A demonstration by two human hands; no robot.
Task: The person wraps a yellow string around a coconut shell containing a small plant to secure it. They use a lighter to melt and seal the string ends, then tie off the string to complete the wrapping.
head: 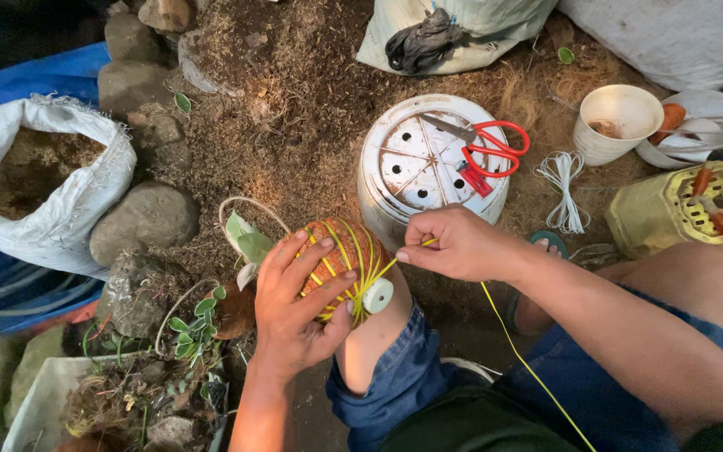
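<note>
Moss ball [340,251], brown fibre sphere wrapped w/ yellow string [512,343], sits on the person's bare knee, cupped by the left hand [294,305]. Left fingers [290,264] spread wide over the ball's near side, thumb pressed low by a small white disc [377,295] where several strands cross; grip is a cradle, not a pinch. Right hand [462,244] just beside the ball on its right, fingers curled shut w/ thumb and forefinger nipping the string taut; the free run trails down across the lap toward the bottom edge. Step in hand looks like binding: string drawn tight across the ball, approx mid-wrap judging by how many turns already lie on it. Next move prob. calls for keeping tension w/ the right hand while the left turns the ball, so the strand lands on bare fibre and doesn't slip off the curve. Left forearm comes up from below, wrist bent back; right forearm comes in from the right, wrist level. Green leaves [248,243] poke out at the ball's left. Beyond: upturned white pot [403,163] w/ red-handled scissors [487,146] on top, white cord bundle [564,188], white cup [617,121], yellow crate [663,213], white sack [85,192] of soil at left, stones, all on the dirt ground.
</note>
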